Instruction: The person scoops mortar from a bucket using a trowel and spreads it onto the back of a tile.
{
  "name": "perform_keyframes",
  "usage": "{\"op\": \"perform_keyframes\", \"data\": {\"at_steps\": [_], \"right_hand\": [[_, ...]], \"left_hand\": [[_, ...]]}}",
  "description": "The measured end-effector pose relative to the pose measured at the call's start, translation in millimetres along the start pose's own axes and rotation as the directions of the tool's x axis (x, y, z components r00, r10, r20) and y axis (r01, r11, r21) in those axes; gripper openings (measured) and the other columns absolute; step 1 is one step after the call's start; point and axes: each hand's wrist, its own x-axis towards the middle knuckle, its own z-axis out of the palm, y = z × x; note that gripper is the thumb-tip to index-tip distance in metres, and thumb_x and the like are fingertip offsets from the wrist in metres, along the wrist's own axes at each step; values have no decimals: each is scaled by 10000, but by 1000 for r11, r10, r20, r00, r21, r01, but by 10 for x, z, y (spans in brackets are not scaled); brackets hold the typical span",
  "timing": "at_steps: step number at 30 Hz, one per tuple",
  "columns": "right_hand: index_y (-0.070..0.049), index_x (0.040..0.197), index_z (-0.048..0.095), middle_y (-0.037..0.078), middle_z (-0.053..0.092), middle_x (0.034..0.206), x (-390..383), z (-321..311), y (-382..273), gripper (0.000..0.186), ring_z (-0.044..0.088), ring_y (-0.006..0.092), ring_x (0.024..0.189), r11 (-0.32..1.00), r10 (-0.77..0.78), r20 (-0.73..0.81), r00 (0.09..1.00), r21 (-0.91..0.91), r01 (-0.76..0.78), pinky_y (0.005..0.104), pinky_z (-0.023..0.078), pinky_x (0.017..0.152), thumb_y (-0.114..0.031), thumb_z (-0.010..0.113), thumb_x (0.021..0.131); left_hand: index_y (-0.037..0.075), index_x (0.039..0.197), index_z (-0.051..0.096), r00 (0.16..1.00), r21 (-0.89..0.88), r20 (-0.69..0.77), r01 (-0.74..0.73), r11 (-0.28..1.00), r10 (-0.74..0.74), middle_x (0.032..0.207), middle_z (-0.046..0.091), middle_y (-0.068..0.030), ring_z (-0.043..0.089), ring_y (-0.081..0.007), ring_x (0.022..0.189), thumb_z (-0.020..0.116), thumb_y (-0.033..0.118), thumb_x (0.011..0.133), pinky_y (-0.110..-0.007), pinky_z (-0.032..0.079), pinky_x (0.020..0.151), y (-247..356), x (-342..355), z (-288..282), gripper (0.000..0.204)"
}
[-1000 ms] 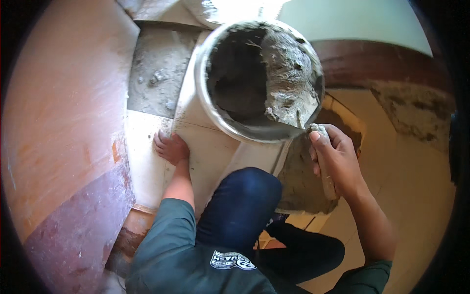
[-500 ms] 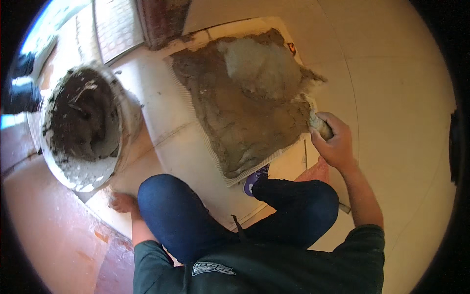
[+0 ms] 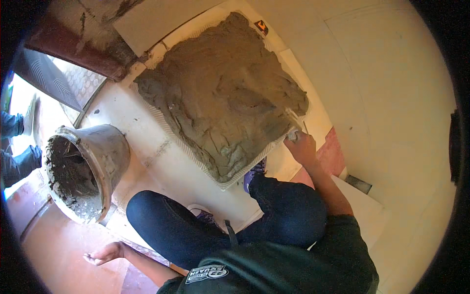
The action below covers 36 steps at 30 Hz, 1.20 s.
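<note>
Right hand (image 3: pixel 300 148): 1, fingers wrapped round 1 trowel-like tool (image 3: pixel 293 134), likely stiff, best held by its handle. Mortar (image 3: pixel 215 98): 1 slab, just beyond, on a ridged-edged panel (image 3: pixel 223 186); likely heavy, soft, sticky. Left hand (image 3: pixel 108 252): 1, loosely spread, near 1 bucket (image 3: pixel 108 147).

We note grey-brown mortar (image 3: pixel 215 93) spread unevenly over a pale, ridge-edged tile (image 3: pixel 222 185), a whitish tool handle (image 3: pixel 293 134) at its four o'clock.

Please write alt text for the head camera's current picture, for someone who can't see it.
A person's right hand grips a mostly hidden tool at the edge of greyish mortar spread over a ridged panel; the empty left hand is near a mortar-smeared bucket.
</note>
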Motion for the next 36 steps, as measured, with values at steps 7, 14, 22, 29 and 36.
{"op": "perform_keyframes", "data": {"at_steps": [7,14,22,29,36], "right_hand": [[-15,1070,661,242,709,983,12,-353,-287,435,686,422,937,994,103,-3,995,36,-102,514,540,817,-389,659,849],[-62,1115,667,194,705,1015,94,-214,-68,363,695,380,918,939,-339,-108,935,-103,329,522,540,820,-359,619,912],[-20,1031,699,185,703,906,907,-113,108,380,702,373,805,888,-186,-45,981,-435,148,489,555,693,-375,667,898],[61,976,691,273,708,872,1104,-767,-343,463,708,441,854,998,1,141,990,-60,8,548,564,802,-386,576,949],[88,887,667,267,685,837,1156,-667,-493,486,703,390,766,955,-210,76,975,-199,221,526,552,694,-360,508,988]], "left_hand": [[-33,1354,479,859,-639,511,395,659,-20,1352,542,-187,518,-317,1250,484,352,1014,-456,410,1064,2580,16,701,514],[32,1258,593,441,-646,730,194,738,523,1251,606,-149,514,-328,1208,617,200,978,-449,348,1081,3239,-750,787,327],[54,1227,621,375,-600,777,200,775,505,1205,631,-136,527,-325,1167,614,145,967,-436,362,1043,3314,-811,941,276],[69,1194,657,333,-521,837,243,818,435,1203,644,-123,538,-306,1149,617,209,991,-412,401,1014,3303,-847,981,249],[57,1161,661,229,-466,881,269,843,414,1180,655,-135,554,-330,1160,616,196,990,-423,424,1014,3349,-920,1007,225]]}}
